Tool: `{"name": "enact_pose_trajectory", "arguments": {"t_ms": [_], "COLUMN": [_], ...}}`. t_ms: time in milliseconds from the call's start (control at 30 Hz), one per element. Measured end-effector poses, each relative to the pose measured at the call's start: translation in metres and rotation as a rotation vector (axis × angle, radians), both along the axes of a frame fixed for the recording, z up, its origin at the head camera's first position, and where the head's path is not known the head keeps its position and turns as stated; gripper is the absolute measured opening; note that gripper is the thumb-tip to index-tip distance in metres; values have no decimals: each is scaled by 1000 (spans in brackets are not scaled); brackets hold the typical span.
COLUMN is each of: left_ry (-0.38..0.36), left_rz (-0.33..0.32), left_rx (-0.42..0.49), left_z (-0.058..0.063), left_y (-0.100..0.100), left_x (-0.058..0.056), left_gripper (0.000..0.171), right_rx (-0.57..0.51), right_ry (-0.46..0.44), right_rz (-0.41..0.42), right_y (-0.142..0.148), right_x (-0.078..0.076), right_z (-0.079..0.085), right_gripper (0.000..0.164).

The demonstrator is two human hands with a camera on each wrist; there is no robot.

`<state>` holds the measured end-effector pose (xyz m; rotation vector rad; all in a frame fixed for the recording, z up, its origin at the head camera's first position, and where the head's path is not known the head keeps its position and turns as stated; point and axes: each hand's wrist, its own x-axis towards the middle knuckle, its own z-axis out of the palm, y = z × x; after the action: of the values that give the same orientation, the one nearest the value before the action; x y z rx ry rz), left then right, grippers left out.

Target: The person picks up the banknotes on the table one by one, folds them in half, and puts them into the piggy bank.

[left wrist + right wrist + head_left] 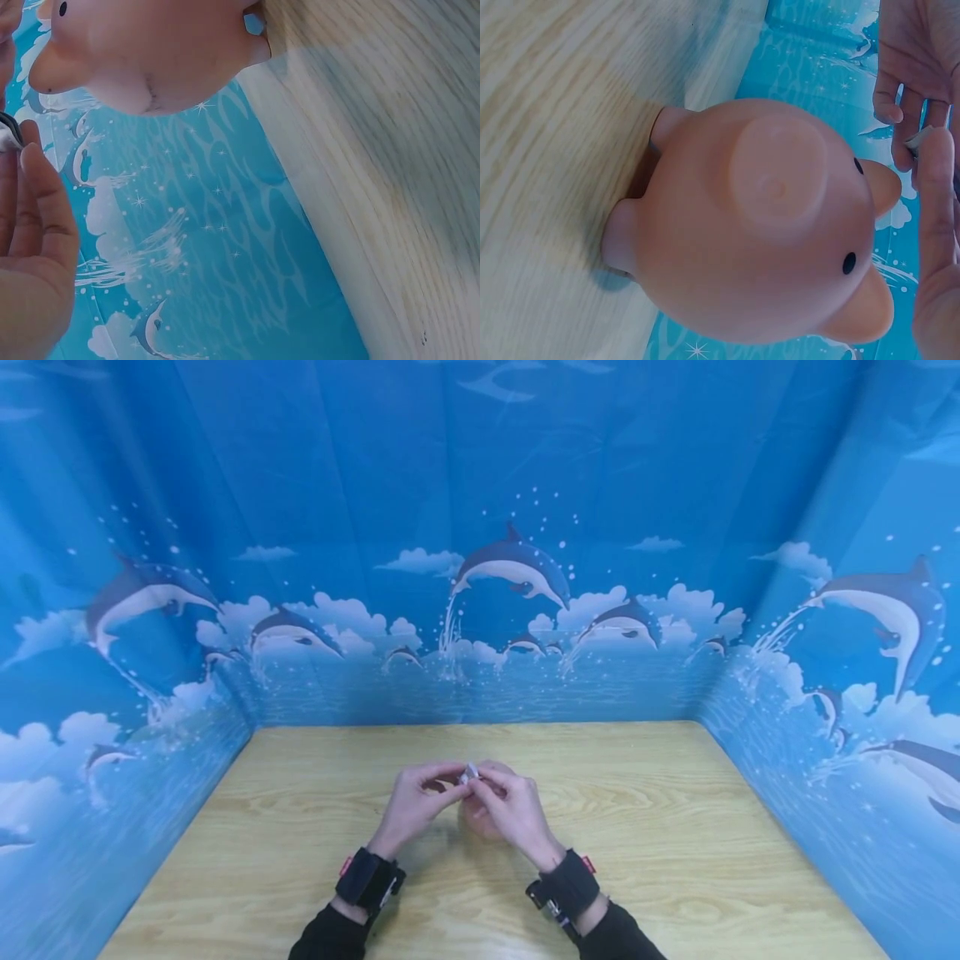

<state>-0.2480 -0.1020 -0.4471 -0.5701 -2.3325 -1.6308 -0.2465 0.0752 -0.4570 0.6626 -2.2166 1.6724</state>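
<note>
A small silvery-white piece (469, 773) with a dark edge is held between both hands, mostly hidden by fingers; its kind is unclear. My left hand (418, 800) pinches it from the left with thumb and fingers. From the right, my right hand (517, 810) grips it between thumb and fingertips. Just beyond and below the hands stands a pink pig figure (480, 823), largely covered by the right hand in the head view. The right wrist view shows the pig's round snout (780, 172), black eyes and ears, with its feet on the table.
The pale wood-grain table (645, 827) extends around the hands. Blue curtains (420, 468) printed with dolphins and clouds enclose its back and both sides. Each wrist wears a black strap (568, 885) with a small device.
</note>
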Motion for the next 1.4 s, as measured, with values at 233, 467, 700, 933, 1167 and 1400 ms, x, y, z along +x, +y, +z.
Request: {"name": "enact_pose_trajectory", "arguments": {"t_ms": [233,467,700,933,1167,1400], "left_ry": [41,64,69,71,81,92], "left_rz": [-4,4,9,8,-23,-49], "left_rx": [19,17,13,-1,-20,-29], "left_z": [-9,-9,-10,-9,-8,-7], "left_y": [-2,-2,-3,-3,-3,-2], "left_x": [-6,-4,-3,-3,-3,-2], "left_gripper": [30,30,29,27,30,32], "right_rx": [-13,-40,-49,-39,-21,-53], "right_ry": [-22,-48,-57,-66,-81,-120], "right_rz": [8,18,13,12,-31,-43], "right_y": [0,0,-1,-1,0,1], "right_x": [0,0,1,1,-1,-1], "right_z": [2,2,0,2,3,3], "right_gripper": [22,20,22,21,20,21]}}
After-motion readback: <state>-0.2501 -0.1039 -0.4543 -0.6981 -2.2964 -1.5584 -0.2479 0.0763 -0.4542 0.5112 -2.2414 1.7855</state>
